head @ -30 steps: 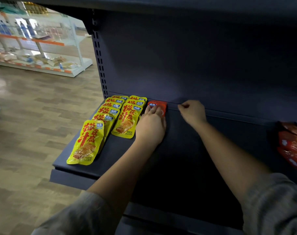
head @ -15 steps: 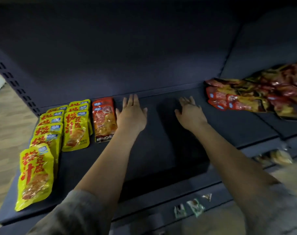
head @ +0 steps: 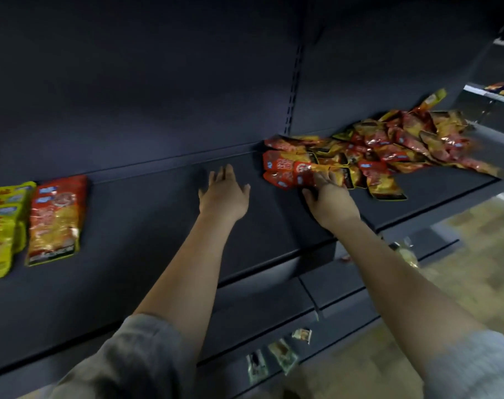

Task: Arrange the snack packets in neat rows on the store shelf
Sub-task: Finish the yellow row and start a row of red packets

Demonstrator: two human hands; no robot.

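Snack packets point(head: 389, 151) lie in a loose red-and-orange heap at two o'clock on the dark shelf point(head: 147, 226). At nine o'clock, the red packets point(head: 56, 217) sit in a row just beside the yellow packets point(head: 3, 226). Her right hand point(head: 328, 194) reaches the heap's near edge, fingers on a packet; grip unclear. Her left hand point(head: 224, 191) hovers flat, fingers spread.
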